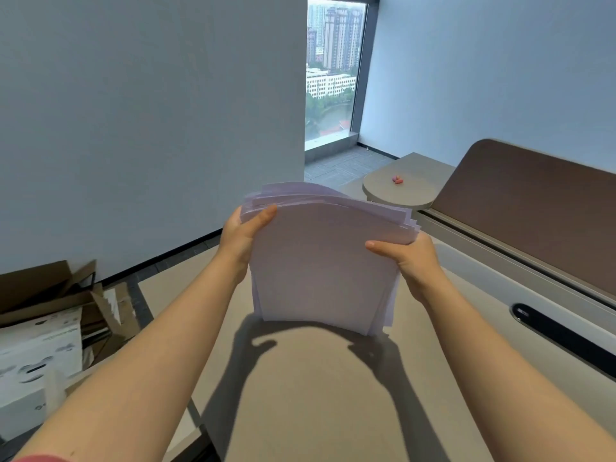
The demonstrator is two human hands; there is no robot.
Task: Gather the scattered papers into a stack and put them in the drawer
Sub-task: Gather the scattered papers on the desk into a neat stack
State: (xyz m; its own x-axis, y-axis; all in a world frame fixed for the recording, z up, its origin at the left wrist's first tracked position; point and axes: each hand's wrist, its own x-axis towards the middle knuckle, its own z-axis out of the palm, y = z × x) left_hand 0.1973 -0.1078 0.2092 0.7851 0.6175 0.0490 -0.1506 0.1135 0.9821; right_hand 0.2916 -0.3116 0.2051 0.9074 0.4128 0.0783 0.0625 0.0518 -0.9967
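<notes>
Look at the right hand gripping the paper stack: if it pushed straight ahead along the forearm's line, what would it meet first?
Probably the rounded grey table beyond the right hand and paper stack; depth is unclear, so it might pass short of it.

The stack of paper (320, 261) between my fingers (263, 215) is thin, smooth and matt, white with a faint lilac cast, its loose sheets bending softly at the top. The worktop (300, 395) under it looks like a pale beige laminate, smooth with a dull sheen. The oval slot (563, 338) set into it is glossy black plastic. The divider panel (533, 208) looks matt brown, perhaps cloth-covered. The boxes (50, 311) on my left are rough brown cardboard and printed white card
</notes>
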